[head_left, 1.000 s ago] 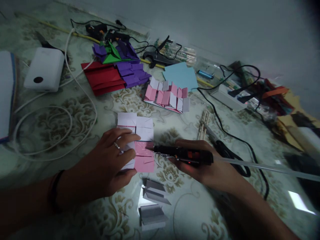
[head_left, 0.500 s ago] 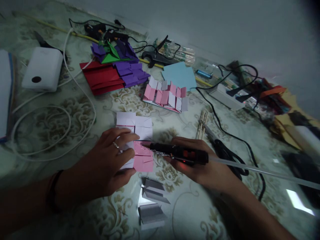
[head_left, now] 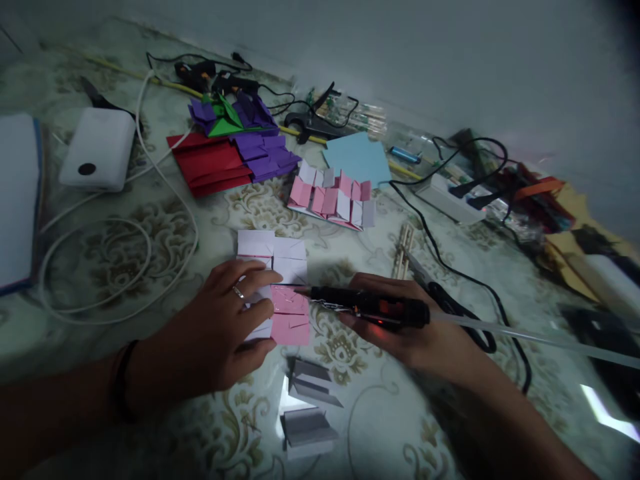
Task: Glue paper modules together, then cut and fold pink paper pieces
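Observation:
My left hand (head_left: pixel 235 320) lies over a folded white and pink paper piece (head_left: pixel 291 320), its fingers spread and pressing on the white squares. My right hand (head_left: pixel 400 320) is wrapped round a black glue gun (head_left: pixel 370 307) with a clear glue stick (head_left: pixel 530 340) out of its rear. The gun's nozzle is at the upper edge of the pink square, where shiny clear glue lines show. Two folded pieces, a grey one (head_left: pixel 313 380) and another (head_left: pixel 309 430), lie just below.
Behind are pink and white folded paper (head_left: pixel 330 200), light blue sheets (head_left: pixel 357 159), red paper (head_left: pixel 210 163) and purple paper (head_left: pixel 270 157). Black scissors (head_left: pixel 455 310) lie beside my right hand. A power strip (head_left: pixel 450 200), cables and a white power bank (head_left: pixel 97 148) surround them.
The glue gun's nozzle has moved slightly right across the pink square, with more glue showing on it. The whole view has shifted a little; my left hand stays on the paper.

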`<state>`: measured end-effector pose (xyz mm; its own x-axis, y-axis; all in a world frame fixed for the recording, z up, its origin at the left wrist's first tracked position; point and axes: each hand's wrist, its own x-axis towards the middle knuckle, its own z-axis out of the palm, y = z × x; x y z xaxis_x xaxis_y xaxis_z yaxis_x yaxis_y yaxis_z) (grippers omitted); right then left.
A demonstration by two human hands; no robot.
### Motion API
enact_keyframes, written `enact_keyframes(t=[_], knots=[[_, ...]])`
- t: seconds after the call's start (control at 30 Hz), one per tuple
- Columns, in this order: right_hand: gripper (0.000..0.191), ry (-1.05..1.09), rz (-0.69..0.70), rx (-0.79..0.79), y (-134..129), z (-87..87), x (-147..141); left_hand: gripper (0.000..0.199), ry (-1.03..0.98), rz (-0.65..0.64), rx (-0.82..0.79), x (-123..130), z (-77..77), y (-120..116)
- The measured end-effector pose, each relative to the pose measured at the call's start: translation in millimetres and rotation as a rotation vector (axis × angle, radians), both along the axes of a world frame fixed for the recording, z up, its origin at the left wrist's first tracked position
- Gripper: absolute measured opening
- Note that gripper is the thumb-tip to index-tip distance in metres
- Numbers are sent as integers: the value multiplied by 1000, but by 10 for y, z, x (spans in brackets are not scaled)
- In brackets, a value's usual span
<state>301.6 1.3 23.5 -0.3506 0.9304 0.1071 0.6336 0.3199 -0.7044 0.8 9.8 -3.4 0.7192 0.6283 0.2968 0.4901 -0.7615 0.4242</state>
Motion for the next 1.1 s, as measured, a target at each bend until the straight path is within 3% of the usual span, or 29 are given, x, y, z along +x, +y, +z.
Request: enact_keyframes(t=[0.1,0.27,0.4,0.47,0.57,0.67,0.83,0.9,1.0,1.1], knots=[[19,-42,0,40,-16,46,30,14,2,-7,10,-5,1,0],[30,-62,48,-117,-17,231,9,12,-5,0,11,-3,-20,15],[23,-98,69,-156,-124,268,146,11,-12,1,8,-6,-23,19],[19,-166,-31,-98,-208,249,329,11,-13,0,5,-9,-21,15],[14,-340,-226,140,-327,214,674,12,-13,-5,-4,-12,-18,7],[9,-481,-194,330,-420,158,999,11,-17,-4,2,-13,-15,3],[21,-574,-195,284,-529,58,1289,11,-39,-2,24,-20,-26,13],[25,-577,-237,283,-575,101,1215,11,-40,-3,28,-25,-32,20],[23,-509,-269,267,-662,248,821,9,-32,-13,32,-27,-31,25],[16,-328,-35,115,-742,325,242,8,-31,-10,29,-23,-18,25]])
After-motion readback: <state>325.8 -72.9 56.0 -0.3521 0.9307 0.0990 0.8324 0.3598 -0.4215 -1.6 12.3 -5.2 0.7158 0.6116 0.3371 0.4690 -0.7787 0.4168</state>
